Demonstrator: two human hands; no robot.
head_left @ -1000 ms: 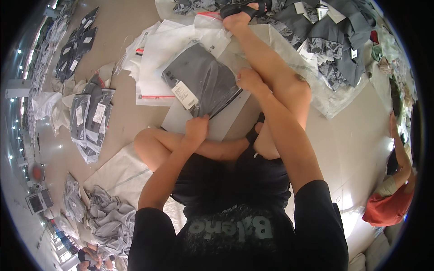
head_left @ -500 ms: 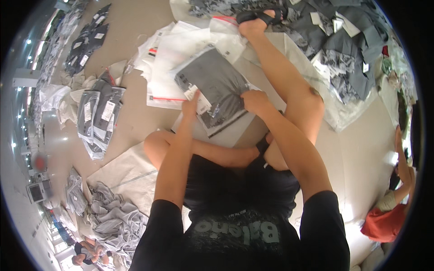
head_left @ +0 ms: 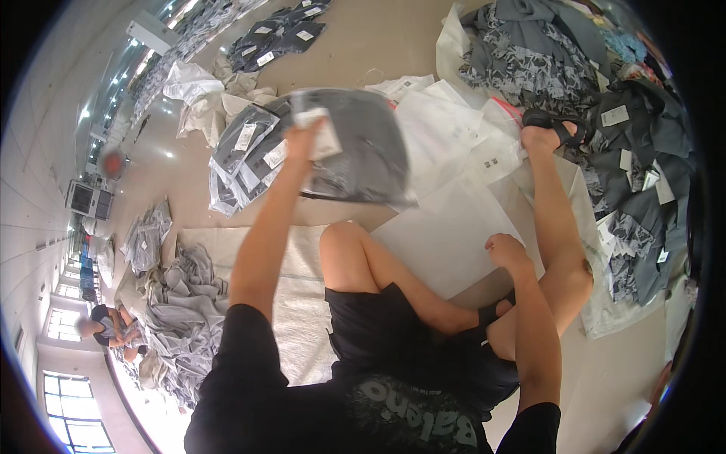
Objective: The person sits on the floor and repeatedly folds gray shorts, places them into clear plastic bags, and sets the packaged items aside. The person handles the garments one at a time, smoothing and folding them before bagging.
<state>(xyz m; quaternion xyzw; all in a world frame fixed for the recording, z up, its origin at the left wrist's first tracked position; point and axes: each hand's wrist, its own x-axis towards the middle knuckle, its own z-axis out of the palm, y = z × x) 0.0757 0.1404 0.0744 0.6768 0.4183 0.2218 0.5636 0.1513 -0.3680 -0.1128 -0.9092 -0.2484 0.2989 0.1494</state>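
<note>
My left hand [head_left: 302,140] grips a dark grey folded garment in a clear plastic bag [head_left: 359,147] by its edge, close to a white label [head_left: 325,135]. The bag is held out to the left, slightly blurred, in front of other bagged grey garments [head_left: 243,147] with white labels. My right hand [head_left: 507,250] is curled closed above my bent leg, apart from the bag; whether anything is inside its fingers is hidden. Beyond it a white sheet [head_left: 454,234] lies on the floor, with white plastic bags [head_left: 435,125] piled behind.
Heaps of dark grey and patterned garments [head_left: 529,60] lie at the far right by my sandalled foot. Light grey cloth [head_left: 185,303] is piled at the left beside a beige mat [head_left: 302,333]. More bagged garments [head_left: 276,34] lie far back. A person [head_left: 113,329] sits at far left.
The bagged garment has moved left, out of my right hand and off the white bags, held by my left hand alone. My right hand has drawn back. The view has turned left.
</note>
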